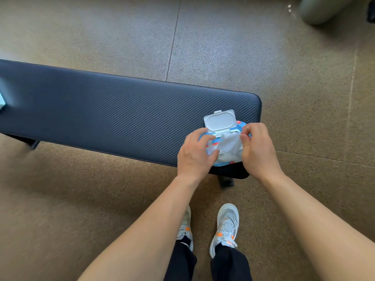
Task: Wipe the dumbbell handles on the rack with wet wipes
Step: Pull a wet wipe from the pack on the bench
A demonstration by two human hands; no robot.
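A blue and white pack of wet wipes (223, 157) lies on the right end of a dark padded bench (121, 116), its white flip lid (220, 121) standing open. A white wipe (230, 142) sticks up out of the opening. My left hand (195, 153) rests on the pack's left side and holds it down, thumb against its front. My right hand (257, 149) pinches the right edge of the wipe between thumb and fingers. No dumbbells or rack are in view.
The bench runs from the left edge to the middle right, with a black foot (225, 181) under its near end. Speckled brown floor lies all around. My two shoes (226, 226) stand just before the bench. A grey rounded object (318, 9) sits at the top right.
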